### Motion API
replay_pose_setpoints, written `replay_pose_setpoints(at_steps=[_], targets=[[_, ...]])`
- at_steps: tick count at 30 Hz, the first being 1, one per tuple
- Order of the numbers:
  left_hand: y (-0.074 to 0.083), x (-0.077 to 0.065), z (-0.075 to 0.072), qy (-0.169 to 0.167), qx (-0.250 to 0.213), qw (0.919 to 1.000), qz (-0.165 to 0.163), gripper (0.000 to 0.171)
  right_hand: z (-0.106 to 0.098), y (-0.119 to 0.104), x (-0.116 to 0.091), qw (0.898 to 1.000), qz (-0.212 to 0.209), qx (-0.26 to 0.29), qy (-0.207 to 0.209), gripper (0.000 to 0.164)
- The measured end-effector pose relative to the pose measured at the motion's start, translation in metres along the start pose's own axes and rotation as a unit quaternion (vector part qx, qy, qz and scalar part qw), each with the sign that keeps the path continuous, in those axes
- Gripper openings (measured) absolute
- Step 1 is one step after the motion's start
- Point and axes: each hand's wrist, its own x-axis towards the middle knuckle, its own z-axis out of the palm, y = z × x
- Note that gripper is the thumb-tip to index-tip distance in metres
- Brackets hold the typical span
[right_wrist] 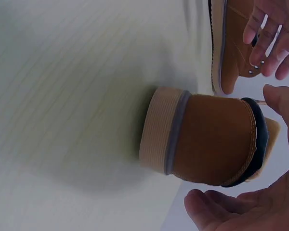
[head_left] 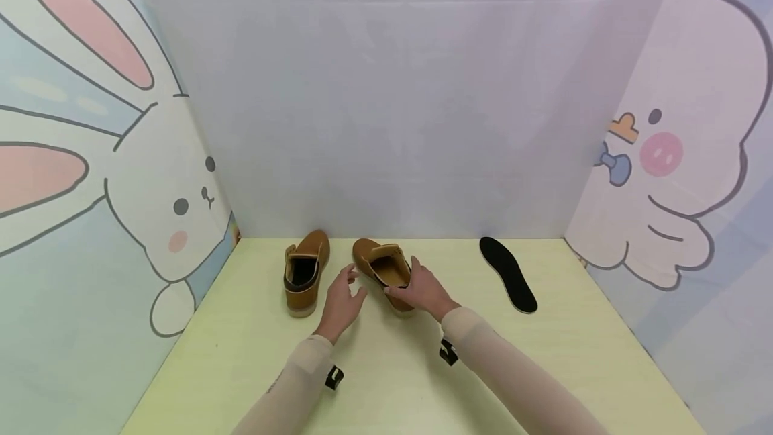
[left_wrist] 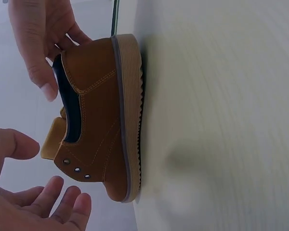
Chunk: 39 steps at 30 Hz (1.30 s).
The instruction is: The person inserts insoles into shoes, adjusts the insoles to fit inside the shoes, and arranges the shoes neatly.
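Two brown lace-up shoes stand upright on the table. My right hand (head_left: pixel 421 289) is at the collar of the right-hand shoe (head_left: pixel 364 251), thumb on one side and fingers on the other. The right wrist view shows a gap between those fingers and the shoe's heel (right_wrist: pixel 212 139); I cannot tell whether the thumb touches the collar. Between the shoes, my left hand (head_left: pixel 341 304) holds nothing, its fingers loosely bent near the shoe's side (left_wrist: pixel 96 110). Inside the left-hand shoe (head_left: pixel 300 299) it looks dark; the other's interior is tan.
A black insole (head_left: pixel 508 275) lies flat to the right of the shoes. The pale table (head_left: pixel 253 381) ends at a grey back wall (head_left: pixel 398 119). Side panels carry a printed rabbit (head_left: pixel 151 200) and a white cartoon animal (head_left: pixel 688 106).
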Motion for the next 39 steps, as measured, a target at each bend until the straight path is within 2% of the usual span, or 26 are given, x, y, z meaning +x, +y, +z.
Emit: replay_pose_setpoints(at_steps=[7, 14, 22, 28, 33, 39], targets=[[-0.003, 0.006, -0.009, 0.009, 0.008, 0.9999, 0.0, 0.061, 0.016, -0.005, 0.008, 1.0, 0.024, -0.005, 0.016, 0.113], [-0.005, 0.008, -0.012, 0.027, -0.002, 0.9996, 0.011, 0.06, 0.017, -0.003, 0.011, 0.999, 0.02, -0.001, 0.027, 0.09], [-0.004, 0.009, -0.013, 0.017, -0.003, 0.9998, 0.009, 0.059, 0.004, 0.017, 0.002, 0.999, 0.02, 0.015, 0.025, 0.085], [-0.002, 0.011, -0.014, 0.025, 0.001, 0.9996, 0.013, 0.058, -0.007, 0.035, -0.007, 1.0, 0.012, 0.008, 0.026, 0.081], [0.002, 0.016, -0.009, 0.03, 0.002, 0.9993, 0.024, 0.057, -0.019, 0.047, -0.015, 1.0, 0.004, -0.013, 0.012, 0.083], [0.01, 0.021, 0.002, 0.007, 0.006, 0.9994, 0.034, 0.054, -0.034, 0.058, -0.027, 0.998, 0.006, -0.065, -0.011, 0.088]])
